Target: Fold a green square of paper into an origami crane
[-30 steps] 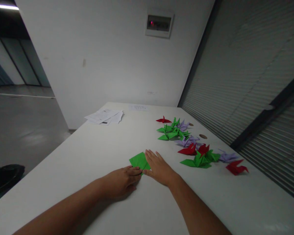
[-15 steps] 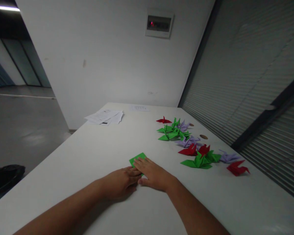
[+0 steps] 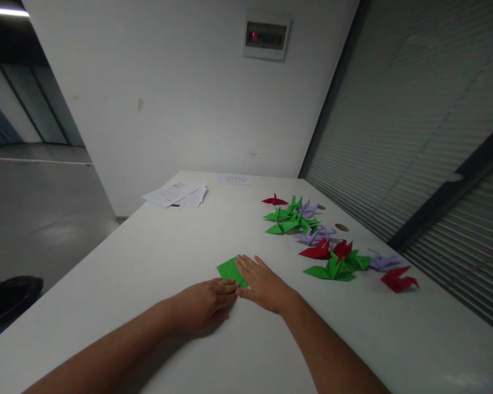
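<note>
A small folded sheet of green origami paper (image 3: 229, 269) lies flat on the white table (image 3: 181, 251) in front of me. My left hand (image 3: 208, 302) rests on its near left edge, fingers stretched out and pressing it down. Across the paper's right side lies my right hand (image 3: 265, 282), its fingers flat and slightly apart, with the thumb close to my left fingertips. Both hands hide part of the paper, so its near and right edges do not fully show.
Several folded paper cranes in green (image 3: 332, 268), red (image 3: 399, 280) and purple (image 3: 382, 261) lie along the table's right side. Printed sheets (image 3: 176, 194) are at the far left. A black-lined bin (image 3: 12, 298) stands left of the table; window blinds (image 3: 414, 109) border the right.
My right hand has slid a little to the right across the green paper, uncovering more of its middle. My left hand has stayed in place.
</note>
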`<state>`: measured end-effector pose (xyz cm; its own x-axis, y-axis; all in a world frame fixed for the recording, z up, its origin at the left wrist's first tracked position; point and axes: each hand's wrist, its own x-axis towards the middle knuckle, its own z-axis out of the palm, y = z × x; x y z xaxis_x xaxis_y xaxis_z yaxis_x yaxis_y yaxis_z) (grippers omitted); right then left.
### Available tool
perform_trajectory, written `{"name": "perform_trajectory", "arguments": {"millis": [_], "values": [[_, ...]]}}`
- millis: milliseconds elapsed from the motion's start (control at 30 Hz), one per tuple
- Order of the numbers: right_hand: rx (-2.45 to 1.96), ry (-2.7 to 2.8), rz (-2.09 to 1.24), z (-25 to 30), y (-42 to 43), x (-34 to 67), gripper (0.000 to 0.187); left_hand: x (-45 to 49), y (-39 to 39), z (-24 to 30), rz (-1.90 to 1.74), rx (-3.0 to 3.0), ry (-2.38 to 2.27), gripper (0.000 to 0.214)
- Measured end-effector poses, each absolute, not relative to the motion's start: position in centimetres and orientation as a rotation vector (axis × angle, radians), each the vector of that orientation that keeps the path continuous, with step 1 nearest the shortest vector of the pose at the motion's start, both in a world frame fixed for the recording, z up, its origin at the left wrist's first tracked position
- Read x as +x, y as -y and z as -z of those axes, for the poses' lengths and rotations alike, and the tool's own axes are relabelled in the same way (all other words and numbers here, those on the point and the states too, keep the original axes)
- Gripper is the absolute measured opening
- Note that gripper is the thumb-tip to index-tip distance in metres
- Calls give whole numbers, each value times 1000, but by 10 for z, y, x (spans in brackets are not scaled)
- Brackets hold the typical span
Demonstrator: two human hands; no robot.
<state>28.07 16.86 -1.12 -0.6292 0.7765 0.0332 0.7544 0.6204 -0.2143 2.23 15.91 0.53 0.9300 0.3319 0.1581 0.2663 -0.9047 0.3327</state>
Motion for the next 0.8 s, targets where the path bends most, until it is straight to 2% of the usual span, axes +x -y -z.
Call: {"name": "perform_trajectory", "arguments": {"millis": [800], "values": [[-1514, 2602, -216, 13, -172, 285, 81, 18, -160, -6, -317, 2716, -406, 48]]}}
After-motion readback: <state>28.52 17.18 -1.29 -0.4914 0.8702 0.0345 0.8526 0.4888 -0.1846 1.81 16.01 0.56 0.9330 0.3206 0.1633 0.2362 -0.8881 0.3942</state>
